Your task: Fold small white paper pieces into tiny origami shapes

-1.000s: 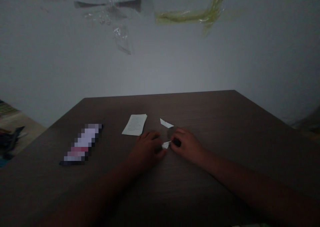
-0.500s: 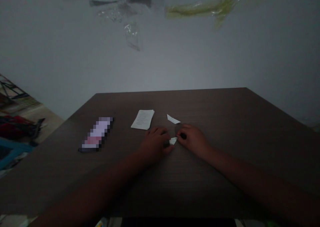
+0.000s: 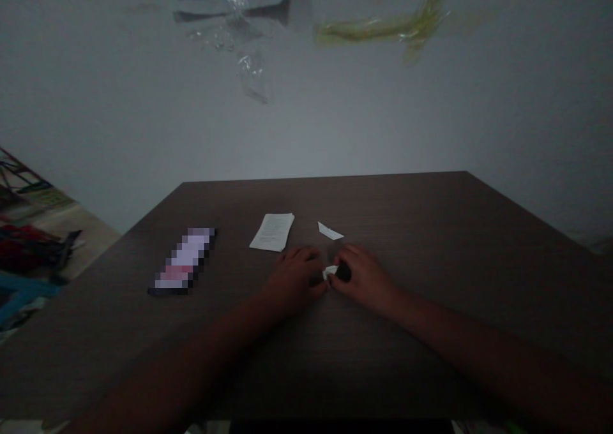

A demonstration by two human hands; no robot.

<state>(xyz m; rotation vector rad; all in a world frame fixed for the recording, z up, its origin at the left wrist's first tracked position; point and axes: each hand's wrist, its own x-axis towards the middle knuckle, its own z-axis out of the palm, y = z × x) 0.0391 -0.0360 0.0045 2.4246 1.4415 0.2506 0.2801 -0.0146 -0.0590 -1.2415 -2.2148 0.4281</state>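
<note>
A small folded piece of white paper (image 3: 330, 271) is between my two hands, low over the table. My left hand (image 3: 295, 277) grips its left side, with the thumb at its near edge. On its right side the fingers of my right hand (image 3: 363, 273) are curled and pinch the paper. Part of the paper is hidden by the fingers. Just beyond my hands lies another folded paper piece (image 3: 330, 231), slim with pointed ends. A stack of printed paper sheets (image 3: 272, 232) rests beyond my left hand, to its left.
A phone (image 3: 184, 261) with a blurred-out screen lies on the left of the dark wooden table (image 3: 407, 210). Behind the table stands a pale wall (image 3: 383, 115) with tape on it. Clutter, including a blue item (image 3: 29, 290), shows on the floor at left.
My right hand has moved in closer to my left, its thumb now at the near edge of the small paper. Less of that paper shows. The camera view has shifted slightly.
</note>
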